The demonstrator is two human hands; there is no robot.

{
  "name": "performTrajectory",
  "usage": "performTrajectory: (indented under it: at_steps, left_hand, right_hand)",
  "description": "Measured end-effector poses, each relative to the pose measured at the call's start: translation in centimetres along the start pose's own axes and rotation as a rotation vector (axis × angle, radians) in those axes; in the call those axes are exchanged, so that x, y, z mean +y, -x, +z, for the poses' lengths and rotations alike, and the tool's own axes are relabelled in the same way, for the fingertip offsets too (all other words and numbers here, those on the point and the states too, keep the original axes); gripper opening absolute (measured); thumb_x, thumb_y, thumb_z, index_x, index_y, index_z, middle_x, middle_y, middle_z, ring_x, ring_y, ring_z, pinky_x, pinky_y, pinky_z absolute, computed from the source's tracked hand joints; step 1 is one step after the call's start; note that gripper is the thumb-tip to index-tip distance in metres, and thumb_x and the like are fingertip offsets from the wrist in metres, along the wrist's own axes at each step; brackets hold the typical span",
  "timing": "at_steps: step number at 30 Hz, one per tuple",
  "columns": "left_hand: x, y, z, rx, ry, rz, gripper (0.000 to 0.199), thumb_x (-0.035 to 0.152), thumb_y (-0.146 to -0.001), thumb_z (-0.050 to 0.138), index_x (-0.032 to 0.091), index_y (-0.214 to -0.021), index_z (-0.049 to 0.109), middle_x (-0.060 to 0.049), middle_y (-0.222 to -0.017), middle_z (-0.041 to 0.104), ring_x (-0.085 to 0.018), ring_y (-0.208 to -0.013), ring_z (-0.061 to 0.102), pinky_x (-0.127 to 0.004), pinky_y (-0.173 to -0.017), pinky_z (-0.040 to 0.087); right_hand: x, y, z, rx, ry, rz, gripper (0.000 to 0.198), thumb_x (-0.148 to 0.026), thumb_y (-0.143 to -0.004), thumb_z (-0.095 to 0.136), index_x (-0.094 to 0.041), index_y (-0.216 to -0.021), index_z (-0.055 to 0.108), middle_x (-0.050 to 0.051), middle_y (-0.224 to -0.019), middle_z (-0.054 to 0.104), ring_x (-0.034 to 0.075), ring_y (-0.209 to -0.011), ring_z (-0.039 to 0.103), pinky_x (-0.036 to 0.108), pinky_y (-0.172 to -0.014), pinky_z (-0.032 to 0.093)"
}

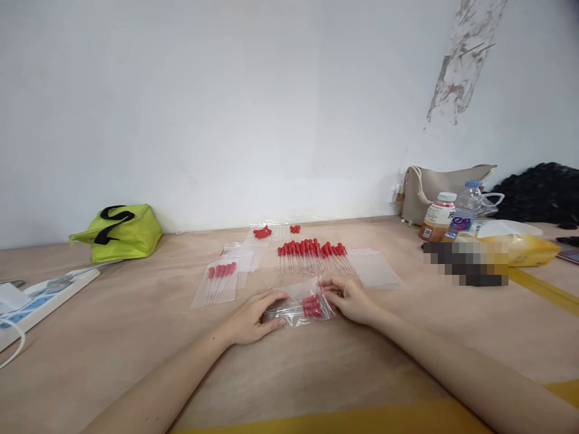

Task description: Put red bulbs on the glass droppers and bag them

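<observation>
A clear zip-lock bag (pixel 296 310) lies in front of me, with several red-bulbed glass droppers (pixel 312 305) inside. At the bag's left end, my left hand (pixel 257 316) holds it between thumb and fingers. My right hand (pixel 346 298) pinches the right end, by the red zip strip. Behind the bag, many loose droppers (pixel 312 256) lie in a row, red bulbs pointing away from me. To the left, a filled bag (pixel 221 280) of droppers rests on flat bags (pixel 246 259). Another flat bag (pixel 373 268) lies to the right.
Loose red bulbs (pixel 262 232) lie by the wall on clear plastic. A lime-green bag (pixel 126 232) and a power strip (pixel 45 301) are on the left. On the right stand bottles (pixel 438 217), a beige bag (pixel 446 181) and a yellow tissue pack (pixel 534 247).
</observation>
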State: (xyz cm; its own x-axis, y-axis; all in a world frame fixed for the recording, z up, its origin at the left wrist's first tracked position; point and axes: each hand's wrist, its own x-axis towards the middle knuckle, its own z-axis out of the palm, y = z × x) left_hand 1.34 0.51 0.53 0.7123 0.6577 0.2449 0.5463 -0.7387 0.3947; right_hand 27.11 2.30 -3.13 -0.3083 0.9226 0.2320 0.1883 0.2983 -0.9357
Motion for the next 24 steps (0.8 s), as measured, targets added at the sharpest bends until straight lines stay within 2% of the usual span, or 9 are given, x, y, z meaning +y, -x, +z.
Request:
performTrajectory:
  at_steps: [2, 4, 6, 8, 12, 16, 20, 24]
  left_hand:
    - [0.0, 0.0, -0.1, -0.004, 0.007, 0.021, 0.041, 0.035, -0.083, 0.049, 0.024, -0.121, 0.043, -0.006, -0.116, 0.052, -0.021, -0.106, 0.047, -0.037, -0.092, 0.037]
    - [0.0, -0.1, -0.1, -0.023, 0.002, 0.038, 0.039, 0.034, -0.084, 0.048, 0.027, -0.121, 0.044, -0.005, -0.121, 0.048, -0.021, -0.111, 0.044, -0.038, -0.095, 0.035]
    - [-0.2, -0.1, -0.1, -0.058, -0.011, 0.048, 0.036, 0.032, -0.085, 0.046, 0.029, -0.12, 0.046, -0.003, -0.126, 0.044, -0.021, -0.114, 0.041, -0.038, -0.096, 0.033]
    - [-0.2, -0.1, 0.0, -0.081, -0.019, 0.054, 0.034, 0.031, -0.086, 0.045, 0.03, -0.119, 0.048, -0.003, -0.128, 0.042, -0.021, -0.115, 0.04, -0.038, -0.097, 0.032]
    - [-0.2, -0.1, 0.0, -0.067, 0.001, 0.068, 0.034, 0.03, -0.085, 0.045, 0.029, -0.12, 0.048, -0.004, -0.127, 0.043, -0.021, -0.115, 0.04, -0.037, -0.097, 0.032]
    - [-0.1, -0.1, 0.0, -0.052, 0.015, 0.085, 0.035, 0.029, -0.085, 0.046, 0.027, -0.12, 0.047, -0.005, -0.125, 0.044, -0.021, -0.114, 0.041, -0.036, -0.096, 0.034]
    - [-0.1, -0.1, 0.0, -0.064, -0.008, 0.096, 0.038, 0.029, -0.085, 0.045, 0.026, -0.123, 0.044, -0.006, -0.126, 0.043, -0.02, -0.115, 0.04, -0.036, -0.097, 0.033]
    - [-0.1, -0.1, 0.0, -0.07, -0.031, 0.093, 0.04, 0.03, -0.087, 0.043, 0.026, -0.126, 0.04, -0.006, -0.127, 0.042, -0.02, -0.117, 0.038, -0.036, -0.099, 0.031]
  right_hand:
    - [0.0, -0.5, -1.1, 0.087, 0.12, -0.014, 0.022, -0.027, -0.072, 0.052, -0.016, -0.091, 0.054, 0.006, -0.088, 0.063, 0.015, -0.08, 0.059, 0.028, -0.073, 0.047]
    - [0.0, -1.6, -3.0, 0.235, 0.304, 0.012, 0.018, -0.024, -0.07, 0.052, -0.016, -0.086, 0.056, 0.005, -0.083, 0.063, 0.014, -0.075, 0.058, 0.027, -0.07, 0.046]
    - [0.2, -3.1, -5.2, 0.401, 0.506, 0.073, 0.015, -0.021, -0.069, 0.052, -0.015, -0.082, 0.056, 0.005, -0.08, 0.062, 0.014, -0.073, 0.058, 0.026, -0.068, 0.044]
    - [0.5, -5.0, -7.3, 0.472, 0.678, 0.184, 0.016, -0.02, -0.067, 0.054, -0.014, -0.082, 0.056, 0.006, -0.08, 0.063, 0.015, -0.074, 0.058, 0.024, -0.067, 0.042]
    - [1.2, -8.1, -9.0, 0.475, 0.807, 0.334, 0.035, -0.023, -0.064, 0.059, -0.01, -0.096, 0.054, 0.012, -0.088, 0.062, 0.02, -0.082, 0.058, 0.025, -0.065, 0.041]
    - [1.6, -9.8, -8.4, 0.476, 0.801, 0.393, 0.033, -0.017, -0.06, 0.06, -0.007, -0.092, 0.057, 0.018, -0.089, 0.062, 0.025, -0.086, 0.058, 0.027, -0.062, 0.04]
    - [0.9, -10.3, -8.1, 0.47, 0.752, 0.418, 0.026, -0.014, -0.058, 0.06, -0.008, -0.084, 0.06, 0.018, -0.082, 0.063, 0.026, -0.083, 0.058, 0.027, -0.061, 0.04]
    - [-0.7, -9.4, -8.2, 0.487, 0.672, 0.375, 0.044, -0.017, -0.063, 0.058, -0.006, -0.104, 0.05, 0.015, -0.081, 0.062, 0.022, -0.077, 0.059, 0.025, -0.059, 0.042]
